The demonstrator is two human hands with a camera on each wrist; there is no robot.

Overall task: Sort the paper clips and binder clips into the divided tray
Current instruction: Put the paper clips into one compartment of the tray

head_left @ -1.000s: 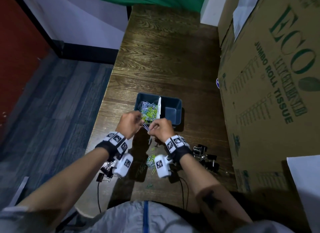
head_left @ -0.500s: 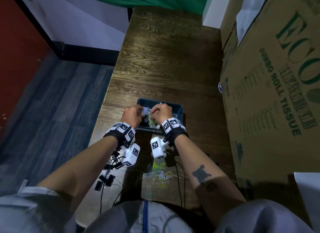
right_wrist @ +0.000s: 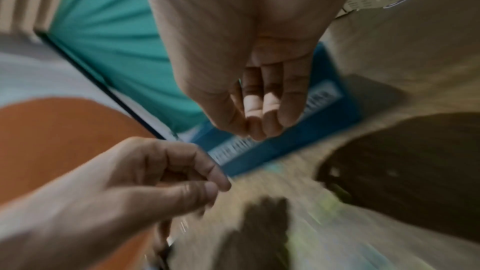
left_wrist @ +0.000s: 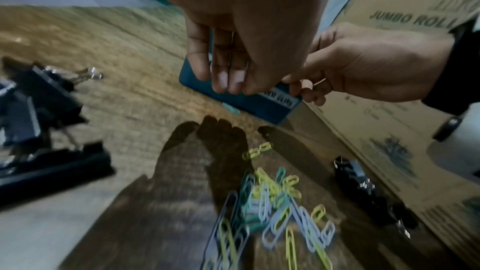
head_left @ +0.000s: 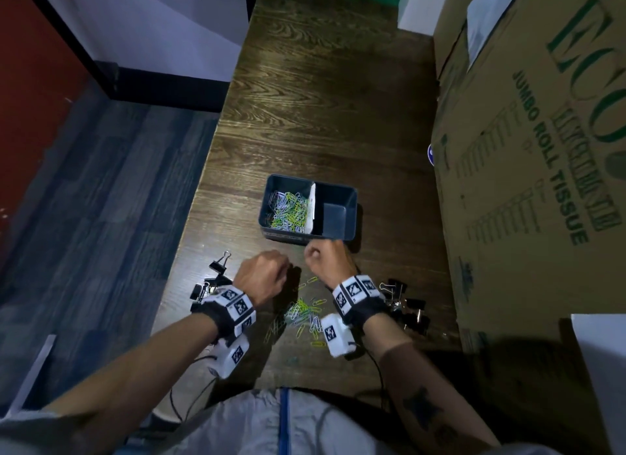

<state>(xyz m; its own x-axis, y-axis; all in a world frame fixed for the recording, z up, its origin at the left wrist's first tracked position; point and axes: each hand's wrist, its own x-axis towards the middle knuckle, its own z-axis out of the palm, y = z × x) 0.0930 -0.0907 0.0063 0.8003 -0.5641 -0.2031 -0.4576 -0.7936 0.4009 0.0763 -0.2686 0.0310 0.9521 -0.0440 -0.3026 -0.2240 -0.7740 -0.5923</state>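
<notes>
While both hands hover curled and seemingly empty, the loose paper clips (head_left: 306, 314) are found on the counter (head_left: 338, 116) just below and between the left hand (head_left: 262, 273) and right hand (head_left: 327, 256).

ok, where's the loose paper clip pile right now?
Head view: the loose paper clips lie on the table between the two wrists, nearer the person than the divided tray, with black binder clips to their right.
</notes>
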